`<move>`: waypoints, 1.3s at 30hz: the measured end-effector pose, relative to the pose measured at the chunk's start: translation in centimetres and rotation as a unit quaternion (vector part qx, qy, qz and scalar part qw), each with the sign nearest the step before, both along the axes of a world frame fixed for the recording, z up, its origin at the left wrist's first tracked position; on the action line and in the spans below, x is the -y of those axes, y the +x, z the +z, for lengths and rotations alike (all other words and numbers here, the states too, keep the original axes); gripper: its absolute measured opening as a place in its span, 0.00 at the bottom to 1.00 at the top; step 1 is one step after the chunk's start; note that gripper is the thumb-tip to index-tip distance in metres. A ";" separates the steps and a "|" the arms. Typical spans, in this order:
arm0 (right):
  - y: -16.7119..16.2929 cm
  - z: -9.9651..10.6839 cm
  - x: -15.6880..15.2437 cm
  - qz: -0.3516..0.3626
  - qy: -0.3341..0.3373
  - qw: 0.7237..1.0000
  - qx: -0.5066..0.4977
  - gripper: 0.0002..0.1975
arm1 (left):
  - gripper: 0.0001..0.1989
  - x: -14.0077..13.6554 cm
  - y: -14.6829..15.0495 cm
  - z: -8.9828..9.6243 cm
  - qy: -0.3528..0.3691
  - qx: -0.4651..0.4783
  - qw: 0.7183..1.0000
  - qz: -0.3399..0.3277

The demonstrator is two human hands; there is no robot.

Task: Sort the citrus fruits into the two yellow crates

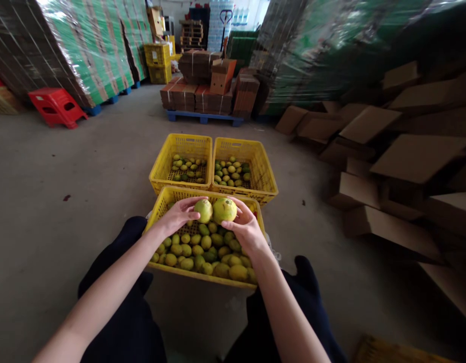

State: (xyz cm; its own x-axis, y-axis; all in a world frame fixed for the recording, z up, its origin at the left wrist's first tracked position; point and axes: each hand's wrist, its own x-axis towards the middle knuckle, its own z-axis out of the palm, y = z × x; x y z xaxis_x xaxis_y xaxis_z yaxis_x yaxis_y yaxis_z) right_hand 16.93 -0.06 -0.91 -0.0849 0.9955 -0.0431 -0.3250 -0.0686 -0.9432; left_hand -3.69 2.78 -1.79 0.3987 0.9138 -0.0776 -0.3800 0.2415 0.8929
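Observation:
My left hand (179, 215) holds a small yellow-green fruit (203, 210) above the near yellow crate (162, 201). My right hand (246, 229) holds a larger yellow-green fruit (224, 209) right beside it, and the two fruits touch. The near crate is heaped with several similar fruits (202, 252). Beyond it stand two more yellow crates side by side: the far left crate (160, 169) and the far right crate (268, 174), each with a thin layer of fruit on its bottom.
My dark-trousered knees flank the near crate on the concrete floor. Flat and folded cardboard boxes (406, 161) pile up at right. A blue pallet with bundled cartons (206, 96) stands ahead, a red stool (57, 106) at far left, wrapped stacks behind.

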 end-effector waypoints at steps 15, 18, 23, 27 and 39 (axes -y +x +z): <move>1.5 -2.4 -0.2 -0.058 -0.179 0.981 -0.039 0.22 | 0.13 0.2 0.7 -4.4 -0.306 -0.062 0.950 -0.017; 2.6 -3.1 -0.2 -0.069 -0.181 0.980 -0.035 0.19 | 0.06 3.2 1.9 -6.9 -0.328 -0.113 0.934 -0.081; 4.0 -2.9 0.4 -0.079 -0.195 0.977 -0.043 0.16 | 0.03 3.6 2.2 -7.0 -0.307 -0.120 0.940 -0.091; 4.5 -2.3 1.0 -0.093 -0.211 0.971 -0.061 0.15 | 0.22 -2.4 -2.1 -3.6 -0.217 -0.035 0.974 0.064; 3.8 -3.7 1.8 -0.062 -0.255 0.965 -0.003 0.18 | 0.37 -1.1 -2.3 -4.9 0.027 -0.466 0.884 -0.008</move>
